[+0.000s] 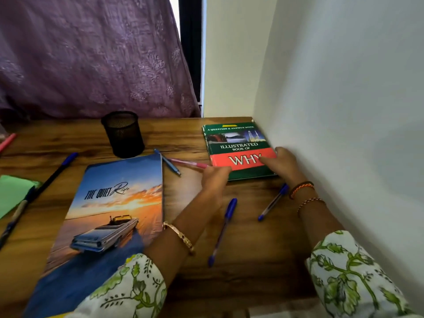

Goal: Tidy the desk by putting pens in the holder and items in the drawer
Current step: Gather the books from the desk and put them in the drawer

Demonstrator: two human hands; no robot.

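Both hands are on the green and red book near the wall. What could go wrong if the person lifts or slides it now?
1. The pink pen lies against the green and red hardcover book, by the left hand; sliding the book could push it away.
2. The right hand is squeezed between book and white wall, so the grip may be weak.

White sleeves [128,288] with green leaf print; gold bangle [181,237]; thread bracelets [301,188].

The tabletop [241,271] is glossy grained wood, the holder [122,134] black metal mesh, the notebook [110,214] and book [238,148] have shiny printed covers, the pens [223,230] smooth plastic, and the curtain [91,56] matt embroidered cloth.
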